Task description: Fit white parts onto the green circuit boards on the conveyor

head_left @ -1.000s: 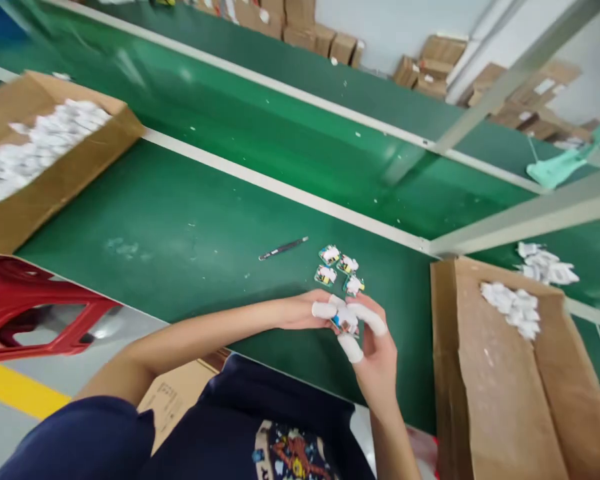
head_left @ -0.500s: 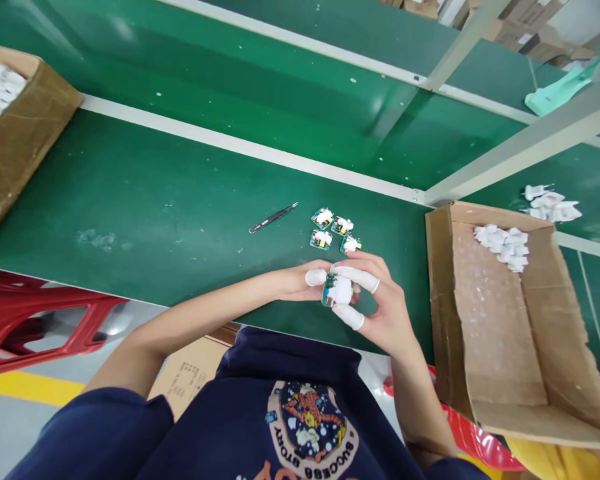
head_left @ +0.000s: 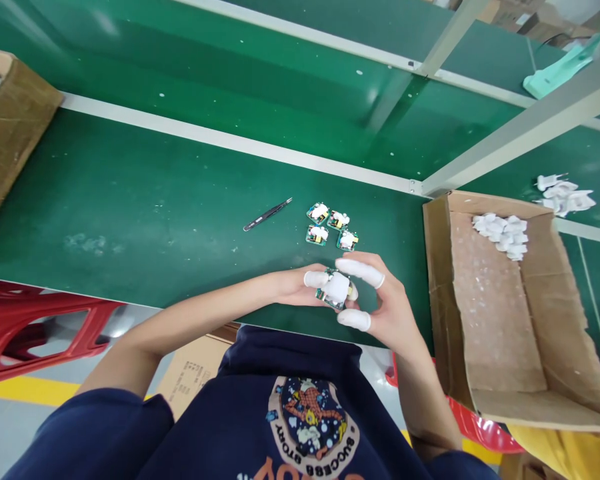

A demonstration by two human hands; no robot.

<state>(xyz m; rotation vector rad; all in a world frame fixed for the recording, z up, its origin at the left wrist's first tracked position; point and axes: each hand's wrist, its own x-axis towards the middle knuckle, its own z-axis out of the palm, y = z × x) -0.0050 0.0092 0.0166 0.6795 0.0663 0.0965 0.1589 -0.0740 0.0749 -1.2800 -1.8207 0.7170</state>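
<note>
Near the front edge of the green bench, my left hand grips a small circuit board that carries a white block and other parts. White finger cots cover some of my fingertips. Around the board's right side, my right hand is spread, with thumb and forefinger apart and off the board. Just beyond my hands lie several similar circuit boards with white and yellow parts. To their left rests a pair of black tweezers, tips pointing up and right.
An open cardboard box with white plastic pieces at its far end stands on the right. Another box with white pieces sits at the left. More white plug-like parts lie beyond the metal post.
My right thumb and forefinger have opened away from the board, which has tilted in my left hand. The view has shifted slightly; the loose boards and tweezers lie as before.
</note>
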